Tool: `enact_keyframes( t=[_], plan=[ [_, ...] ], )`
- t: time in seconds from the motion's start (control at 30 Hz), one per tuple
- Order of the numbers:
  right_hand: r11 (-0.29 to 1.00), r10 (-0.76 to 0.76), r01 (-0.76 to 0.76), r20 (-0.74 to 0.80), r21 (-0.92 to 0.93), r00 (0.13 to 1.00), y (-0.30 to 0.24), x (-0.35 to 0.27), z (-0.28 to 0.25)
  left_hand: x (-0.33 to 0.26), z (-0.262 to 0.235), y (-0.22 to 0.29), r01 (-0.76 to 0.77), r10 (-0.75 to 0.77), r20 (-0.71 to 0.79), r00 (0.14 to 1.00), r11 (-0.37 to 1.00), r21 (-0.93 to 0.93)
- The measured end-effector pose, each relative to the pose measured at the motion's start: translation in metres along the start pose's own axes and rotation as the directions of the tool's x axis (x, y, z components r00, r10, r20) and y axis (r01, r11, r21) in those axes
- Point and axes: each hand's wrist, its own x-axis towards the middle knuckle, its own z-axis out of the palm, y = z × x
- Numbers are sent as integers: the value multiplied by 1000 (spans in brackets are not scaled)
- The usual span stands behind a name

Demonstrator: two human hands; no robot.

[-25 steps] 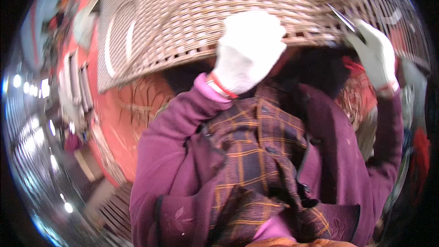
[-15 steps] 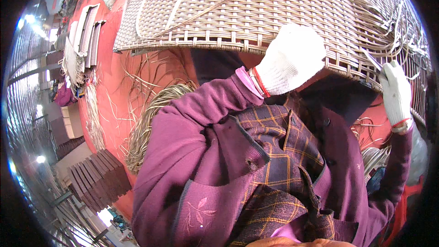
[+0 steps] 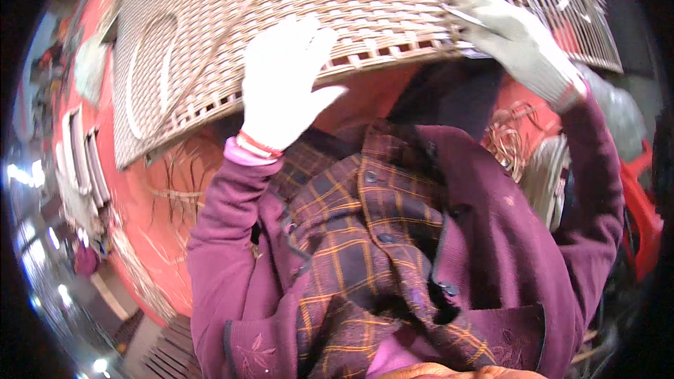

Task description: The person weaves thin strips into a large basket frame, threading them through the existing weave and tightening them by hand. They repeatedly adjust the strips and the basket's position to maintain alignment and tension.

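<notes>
A large woven wicker panel (image 3: 393, 10) in beige-brown strands spans the top of the view, its near edge showing a row of open gaps. My left hand (image 3: 284, 81), in a white knitted glove, lies flat over that edge with the thumb out to the side and nothing held. Farther right, my gloved right hand (image 3: 516, 45) is closed around a thin, pale, blade-like tool (image 3: 463, 17). The tool's tip is against or just over the panel's weave near loose strand ends; motion blur hides its exact kind.
Loose strands lie on the red surface (image 3: 151, 231) below the panel. A coil of strands (image 3: 544, 175) sits beside my right arm, close to a red plastic chair or stool (image 3: 639, 217). Stacked strips (image 3: 84, 154) stand at left. One long strand crosses the panel.
The view has swung, shifting the panel left. My left hand has gone from curled to flat and moved left along the edge. My right hand has come inward, still holding the thin tool.
</notes>
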Motion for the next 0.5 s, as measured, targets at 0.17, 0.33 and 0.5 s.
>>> enact_keyframes(
  t=[0.17, 0.33, 0.5],
  plan=[
    [866, 85, -247, 358, 435, 930, 2, 16, 30, 5, 9, 5, 44, -59, 86, 995, 985, 166],
    [896, -188, 205, 83, -393, 979, 81, -64, 17, -2, 19, 1, 2, -10, 40, 999, 980, 201],
    [600, 525, -580, -277, -551, 805, 213, -273, -148, -5, 19, -3, -17, 11, 34, 999, 986, 164]
  ],
)
